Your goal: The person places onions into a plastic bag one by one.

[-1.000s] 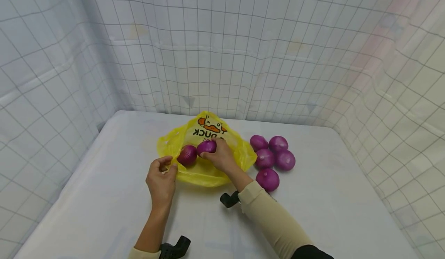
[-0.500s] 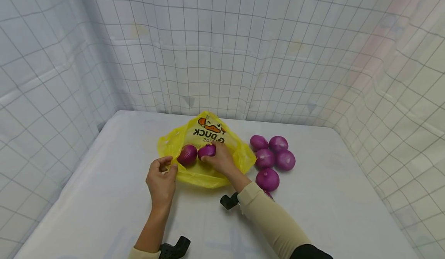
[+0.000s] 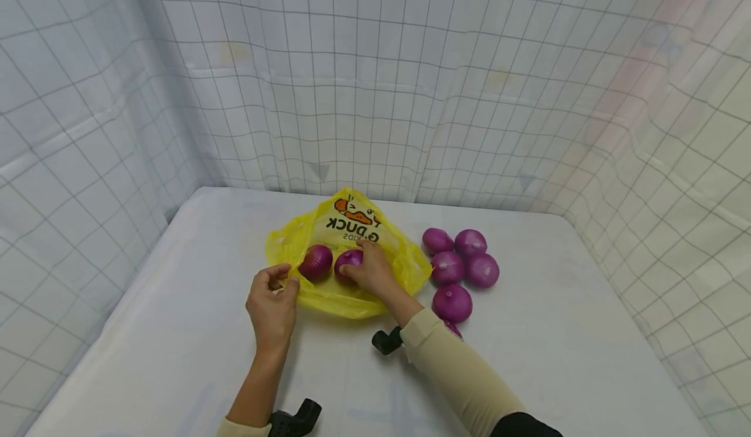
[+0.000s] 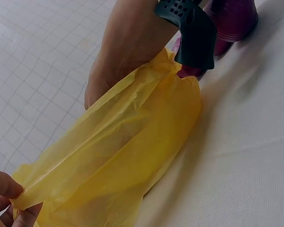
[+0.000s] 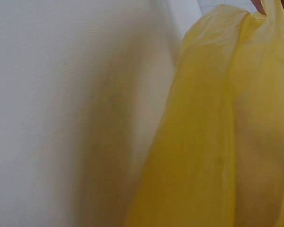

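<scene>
A yellow plastic bag (image 3: pixel 352 303) printed with a duck lies spread at the middle of the table, its mouth toward me. Its left edge is pinched between the thumb and fingers of my left hand (image 3: pixel 273 303); the left wrist view shows the same pinch on the thin yellow film. My right hand (image 3: pixel 375 271) reaches into the bag and grips a red onion (image 3: pixel 347 266), partly hidden by the fingers. Left of it, inside the bag, sits another red onion (image 3: pixel 317 262). In the right wrist view the bag covers the right hand's grip.
Right of the bag several red onions (image 3: pixel 448 268) sit in a cluster on the white table (image 3: pixel 540 332). One red onion (image 3: pixel 453 329) is mostly hidden behind my right sleeve. A white grid-patterned curtain (image 3: pixel 364 98) hangs behind the table and along both sides.
My right hand has lowered the red onion slightly, toward the near side of the bag, uncovering more of the print. The left hand has stayed in place.
</scene>
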Demonstrator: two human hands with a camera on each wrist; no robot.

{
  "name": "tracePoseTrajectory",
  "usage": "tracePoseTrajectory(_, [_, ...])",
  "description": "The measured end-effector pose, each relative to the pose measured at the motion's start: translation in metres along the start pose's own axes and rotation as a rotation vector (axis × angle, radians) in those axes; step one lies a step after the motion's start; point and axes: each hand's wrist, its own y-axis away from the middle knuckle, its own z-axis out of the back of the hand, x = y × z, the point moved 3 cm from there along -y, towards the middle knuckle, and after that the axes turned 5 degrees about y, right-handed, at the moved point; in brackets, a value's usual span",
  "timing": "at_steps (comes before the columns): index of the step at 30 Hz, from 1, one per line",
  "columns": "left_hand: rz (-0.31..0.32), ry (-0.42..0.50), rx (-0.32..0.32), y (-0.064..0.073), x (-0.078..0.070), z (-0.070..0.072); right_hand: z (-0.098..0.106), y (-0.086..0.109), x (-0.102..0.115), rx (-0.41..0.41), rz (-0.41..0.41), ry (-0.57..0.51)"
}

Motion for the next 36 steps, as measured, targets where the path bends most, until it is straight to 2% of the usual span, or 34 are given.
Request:
tracePoseTrajectory(11, [-0.003, 0.006, -0.005, -0.001, 0.000, -0.001, 0.018, 0.010, 0.008, -0.057, 0.055, -0.042])
tracePoseTrajectory(23, [0.005, 0.008, 0.000, -0.003, 0.000, -0.001, 0.055, 0.035, 0.013, -0.091, 0.146, -0.191])
tracePoseTrajectory(30, [0.025, 0.011, 0.006, -0.003, 0.000, -0.001, 0.078, 0.047, 0.007, -0.115, 0.143, -0.285])
tracePoseTrajectory(36, [0.021, 0.003, 0.003, -0.002, -0.001, -0.001, 0.098, 0.058, -0.007, -0.148, 0.120, -0.344])
